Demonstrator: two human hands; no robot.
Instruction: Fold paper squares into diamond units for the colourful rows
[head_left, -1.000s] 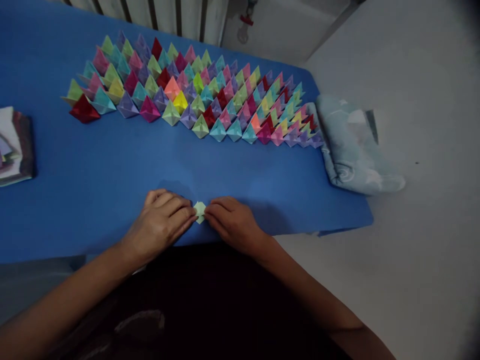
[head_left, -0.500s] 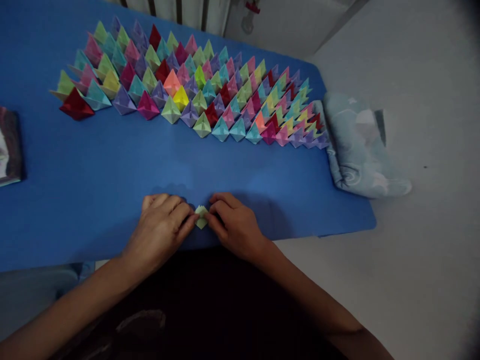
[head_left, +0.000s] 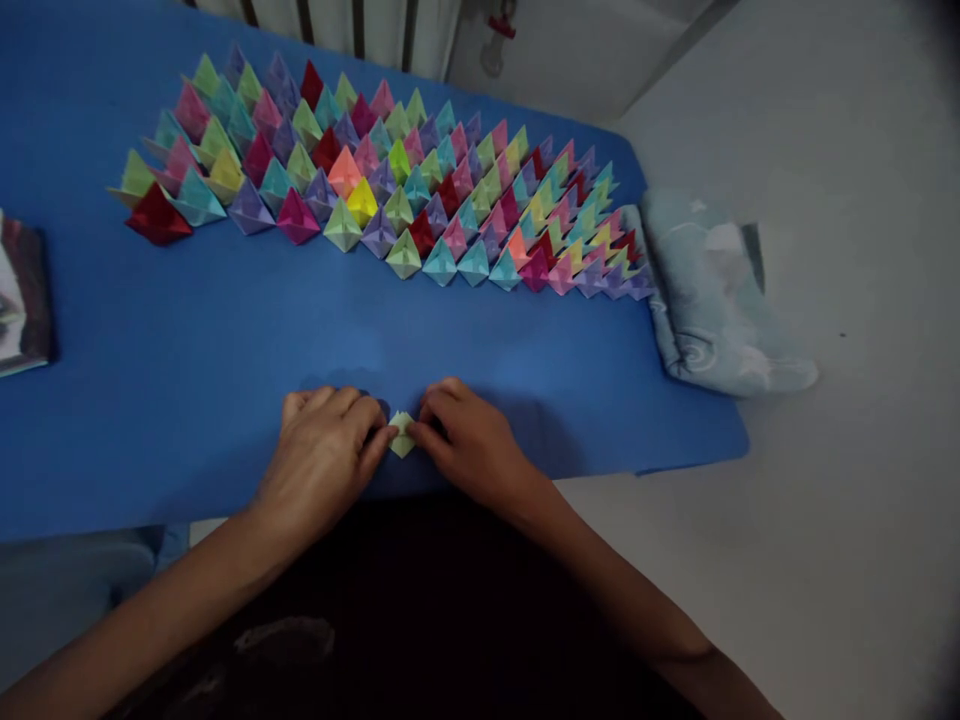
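Observation:
A small pale green folded paper (head_left: 402, 436) is held between my two hands near the table's front edge. My left hand (head_left: 326, 440) pinches its left corner with thumb and fingers. On the opposite side, my right hand (head_left: 469, 435) grips the right corner the same way. The paper has a diamond outline with a crease across its middle and points at the top. Beyond my hands stand rows of folded paper boats (head_left: 343, 225) in green, blue, purple, pink, red and yellow.
The blue table (head_left: 225, 310) runs across the view. At its right end lies a folded light-blue patterned cloth (head_left: 705, 300). A dark-edged printed item (head_left: 26, 295) sits at the far left. Behind the table are white slats (head_left: 382, 35), and a pale wall (head_left: 847, 200) rises on the right.
Both hands keep their pinch on the folded paper, and the fingers of my right hand have shifted slightly. The camera view has moved a little.

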